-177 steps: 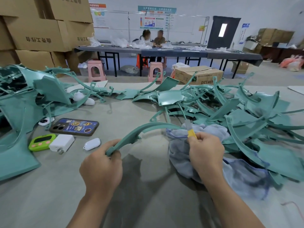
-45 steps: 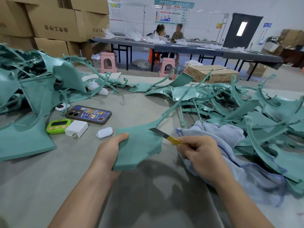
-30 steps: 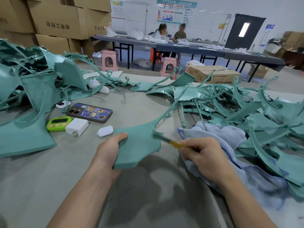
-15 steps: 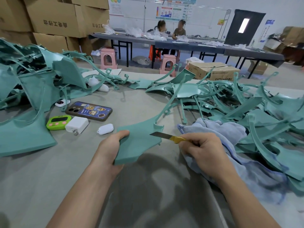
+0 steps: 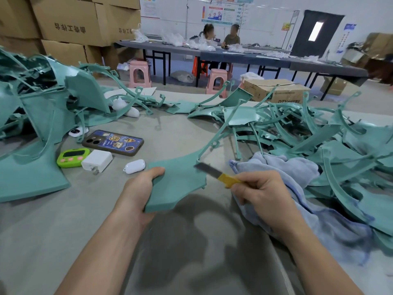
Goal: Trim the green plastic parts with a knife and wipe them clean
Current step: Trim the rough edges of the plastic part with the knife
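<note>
— In the head view, where did the piece being trimmed lie?

— One green plastic part (image 5: 176,184) was held above the table (image 5: 63,231). The left hand (image 5: 138,190) gripped the near-left edge of its flat panel, thumb curled on top and the other fingers hidden beneath.

— And its long axis?

— From that grip it ran up and to the right: the panel narrowed into a thin arm reaching towards the far heap. The right-hand edge of the panel faced the knife (image 5: 214,173).

— Who held that?

— The right hand (image 5: 263,194), fingers closed round the yellow handle, blade pointing left. Its tip looked to be touching the panel's right edge, just below where the arm began. So the right hand was nearer the edge to be trimmed. I judge the cut would run along that edge.

— Counts?

— Two hands, one knife, one part in hand and one blue cloth (image 5: 297,173) under the right wrist. The loose parts lay in a left heap (image 5: 42,116) and a right heap (image 5: 319,141), too tangled to count.
</note>
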{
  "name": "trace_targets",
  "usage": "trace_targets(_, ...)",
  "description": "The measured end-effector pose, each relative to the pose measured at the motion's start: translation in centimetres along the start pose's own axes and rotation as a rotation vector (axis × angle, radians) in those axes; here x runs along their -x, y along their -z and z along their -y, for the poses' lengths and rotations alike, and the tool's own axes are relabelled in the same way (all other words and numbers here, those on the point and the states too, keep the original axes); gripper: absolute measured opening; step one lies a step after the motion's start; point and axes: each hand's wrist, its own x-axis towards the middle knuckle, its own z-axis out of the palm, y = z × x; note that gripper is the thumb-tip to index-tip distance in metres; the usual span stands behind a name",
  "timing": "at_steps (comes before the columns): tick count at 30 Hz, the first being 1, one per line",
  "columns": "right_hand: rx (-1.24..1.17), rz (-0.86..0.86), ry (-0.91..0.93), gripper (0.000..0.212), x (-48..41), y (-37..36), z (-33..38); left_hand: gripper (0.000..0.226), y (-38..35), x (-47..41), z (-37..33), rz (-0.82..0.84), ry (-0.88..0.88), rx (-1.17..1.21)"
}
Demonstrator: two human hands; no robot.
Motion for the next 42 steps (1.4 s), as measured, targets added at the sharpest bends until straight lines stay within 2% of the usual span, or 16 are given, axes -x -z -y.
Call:
trace_targets(3, 0.092, 0.009, 0.021, 0.015, -0.1, -0.2, -0.1, 0.013, 0.0, -0.2, 0.1, -0.012, -0.004, -0.004)
trace_targets(5, 0.012, -0.014, 0.029, 0.015, 0.0, -0.4, -0.2, 0.013, 0.1, -0.2, 0.1, -0.016, -0.006, -0.008)
trace_targets(7, -0.071, 0.039, 0.003, 0.010, 0.1, -0.6, 0.0, 0.013, 0.1, -0.2, 0.1, -0.014, -0.001, -0.002)
trace_targets(12, -0.041, -0.037, -0.004, 0.015, -0.4, -0.3, -0.8, 0.011, -0.3, -0.3, 0.2, -0.003, 0.006, -0.028)
trace_targets(15, -0.073, 0.052, -0.022, 0.010, -0.2, -0.1, -0.6, 0.011, -0.3, -0.3, 0.2, 0.000, 0.010, -0.038)
trace_targets(18, 0.069, -0.079, 0.006, 0.019, -0.2, -0.2, -1.1, 0.012, -0.3, -0.2, 0.4, -0.005, 0.016, -0.034)
trace_targets(21, -0.033, -0.118, 0.018, 0.026, -0.1, -0.2, -0.7, 0.011, -0.6, 0.1, 0.4, -0.017, 0.031, 0.018)
trace_targets(25, -0.134, -0.024, 0.097, 0.023, 0.9, -1.4, 1.0, 0.015, -1.4, 0.6, 0.4, -0.012, 0.069, 0.149)
trace_targets(30, 0.000, 0.192, 0.170, 0.021, 2.4, -3.4, 2.1, 0.023, -1.6, 0.8, 0.5, 0.063, 0.166, 0.354)
trace_targets(32, 0.025, 0.131, 0.164, 0.020, 2.5, -3.9, 2.3, 0.026, -1.6, 0.8, 0.6, 0.145, 0.212, 0.388)
trace_targets(34, 0.030, -0.036, 0.128, 0.030, 2.3, -4.0, 2.0, 0.030, -1.8, 0.9, 0.6, 0.217, 0.229, 0.356)
trace_targets(37, 0.053, -0.202, 0.116, 0.024, 1.9, -3.4, 1.6, 0.032, -2.0, 0.8, 0.7, 0.198, 0.221, 0.322)
trace_targets(38, 0.036, -0.179, 0.137, 0.025, 2.0, -3.1, 1.6, 0.032, -2.1, 0.8, 0.8, 0.183, 0.205, 0.310)
trace_targets(40, 0.022, -0.016, 0.187, 0.026, 2.2, -3.3, 1.9, 0.030, -2.1, 0.8, 0.9, 0.140, 0.172, 0.293)
trace_targets(42, 0.116, 0.074, 0.201, 0.015, 2.4, -3.7, 1.9, 0.028, -2.2, 0.9, 1.0, 0.131, 0.172, 0.282)
